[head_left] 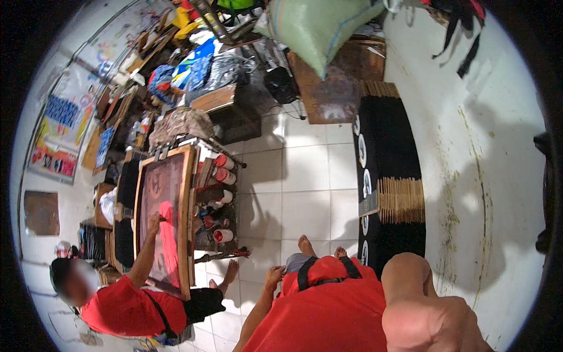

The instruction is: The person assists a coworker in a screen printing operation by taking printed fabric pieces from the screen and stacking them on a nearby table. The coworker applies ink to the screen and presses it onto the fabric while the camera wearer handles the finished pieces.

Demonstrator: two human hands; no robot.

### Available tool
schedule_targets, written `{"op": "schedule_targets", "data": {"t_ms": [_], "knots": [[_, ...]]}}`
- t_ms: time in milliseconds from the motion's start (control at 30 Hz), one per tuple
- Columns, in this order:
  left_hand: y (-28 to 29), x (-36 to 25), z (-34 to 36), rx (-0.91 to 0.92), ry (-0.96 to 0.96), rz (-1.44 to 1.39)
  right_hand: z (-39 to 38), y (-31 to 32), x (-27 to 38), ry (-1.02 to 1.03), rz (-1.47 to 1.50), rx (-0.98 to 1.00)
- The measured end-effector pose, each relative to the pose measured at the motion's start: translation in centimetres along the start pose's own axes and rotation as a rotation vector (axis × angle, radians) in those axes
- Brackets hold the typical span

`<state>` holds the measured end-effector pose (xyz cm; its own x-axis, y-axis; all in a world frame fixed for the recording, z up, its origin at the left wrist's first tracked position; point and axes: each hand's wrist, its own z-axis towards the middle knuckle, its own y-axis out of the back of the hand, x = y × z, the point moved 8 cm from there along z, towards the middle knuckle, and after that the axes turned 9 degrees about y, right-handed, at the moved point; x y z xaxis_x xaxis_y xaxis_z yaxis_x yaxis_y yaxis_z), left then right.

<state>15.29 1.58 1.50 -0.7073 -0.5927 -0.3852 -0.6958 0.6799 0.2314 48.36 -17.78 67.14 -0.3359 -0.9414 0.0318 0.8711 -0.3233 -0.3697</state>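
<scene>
My left hand [275, 274] hangs low beside the grey shorts [294, 262]. Its fingers look loosely bent and I see nothing in them. Large and close at the lower right is my bent right arm [409, 271], raised, with what seems to be my right hand [428, 324] toward the lower edge; its fingers are hidden. Nearest to that arm stands a long row of black cloth pieces [394, 146] with round white prints along one side. Thin brown boards [402, 200] show edge-on in its middle.
On the left, a co-worker in a red shirt [132, 308] reaches over a wood-framed printing screen [189, 211] smeared with pink-red ink [169, 246]. Ink pots [224, 175] sit on a rack beside it. Tiled floor [305, 170] lies between. A pale green sack [319, 29] and clutter fill the back.
</scene>
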Motion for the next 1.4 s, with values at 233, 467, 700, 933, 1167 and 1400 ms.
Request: {"op": "schedule_targets", "data": {"t_ms": [233, 467, 700, 933, 1167, 1400], "knots": [[0.8, 4.0, 0.7, -0.034, 0.108, -0.119, 0.9, -0.9, 1.1, 0.095, 0.144, 0.014], [1.2, 9.1, 1.9, -0.118, 0.063, 0.086, -2.8, 0.9, -2.9, -0.289, -0.395, 0.572], [0.9, 11.6, 1.6, -0.135, 0.183, -0.191, -34.7, 16.4, -11.9, -1.279, -0.865, 0.423], [2.1, 10.9, 1.2, -0.161, 0.072, 0.209, -66.8, 30.5, 4.7, -1.843, -0.891, 0.858], [4.3, 11.0, 0.2, -0.193, 0.195, -0.074, -75.4, 38.0, 13.0, -2.084, -0.961, 1.177], [7.0, 10.9, 5.6, -0.069, -0.069, 0.36, -67.9, 33.6, 0.1, -1.958, -1.007, 0.903]]}}
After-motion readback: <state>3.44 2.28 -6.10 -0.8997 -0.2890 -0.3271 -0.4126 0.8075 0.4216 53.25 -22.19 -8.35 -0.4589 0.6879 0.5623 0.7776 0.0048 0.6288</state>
